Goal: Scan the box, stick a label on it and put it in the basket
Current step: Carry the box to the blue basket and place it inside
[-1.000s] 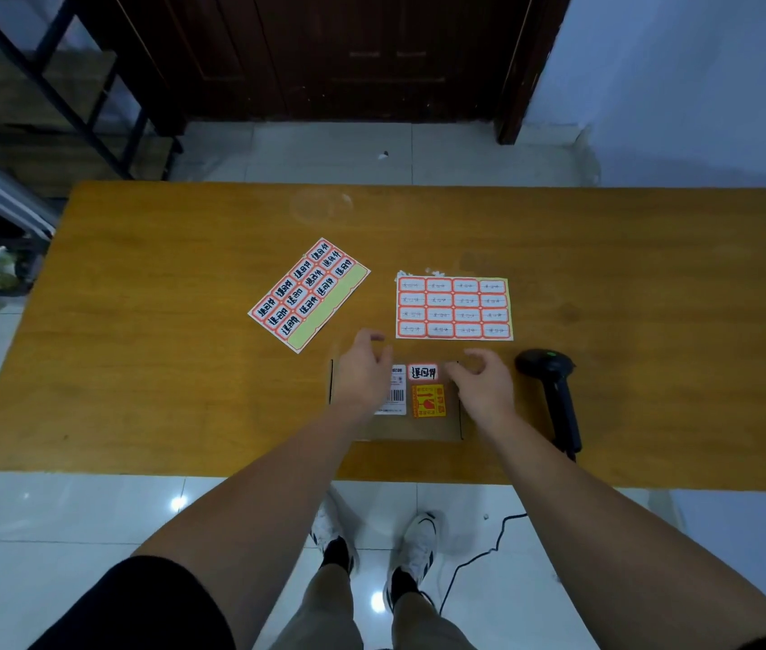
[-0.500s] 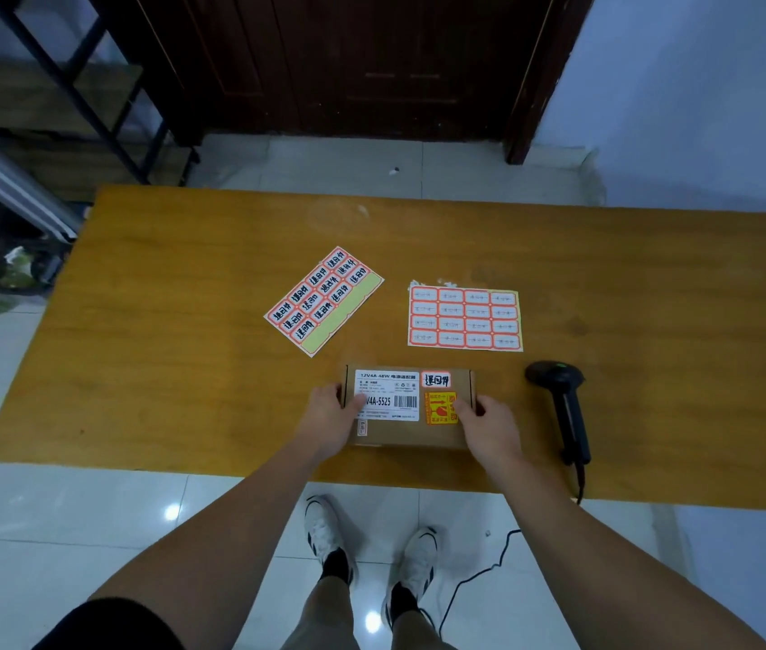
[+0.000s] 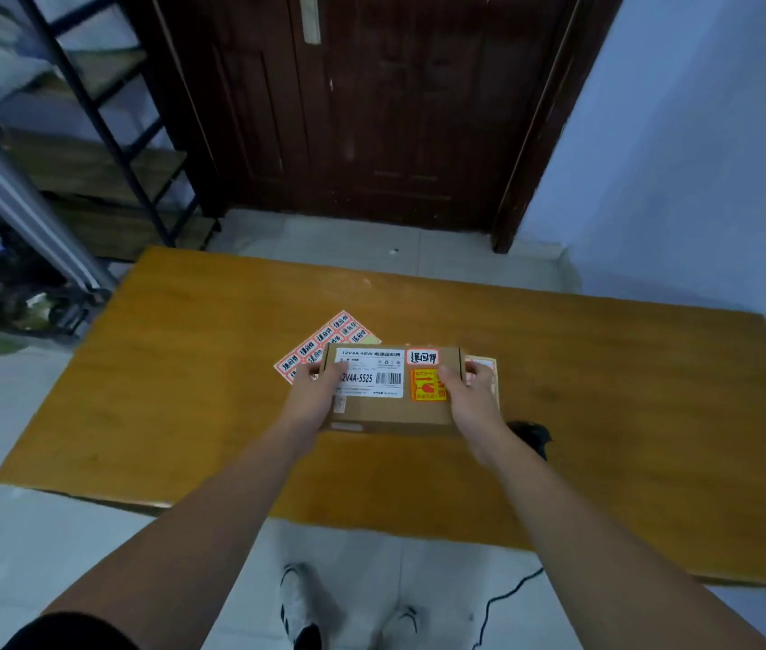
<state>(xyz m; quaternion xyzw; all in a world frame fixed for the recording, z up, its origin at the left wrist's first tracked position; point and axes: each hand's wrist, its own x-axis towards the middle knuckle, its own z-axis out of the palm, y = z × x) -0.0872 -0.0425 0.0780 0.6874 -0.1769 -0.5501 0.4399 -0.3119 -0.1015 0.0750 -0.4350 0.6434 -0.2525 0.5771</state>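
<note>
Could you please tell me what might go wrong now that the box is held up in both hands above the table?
1. The brown cardboard box is pinched only at its ends by the left hand and right hand; it might slip.
2. No basket is in view, so the carry may be awkward.
3. The black handheld scanner sits near the orange wooden table edge, its cable hanging; an arm could snag it.

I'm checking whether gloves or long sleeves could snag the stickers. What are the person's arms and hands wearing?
Nothing that could snag, as far as visible: the left hand and right hand are bare, with no gloves, rings, watch or wristbands visible. Both forearms are uncovered to the elbow. Only a dark short sleeve shows at the left upper arm.
</note>
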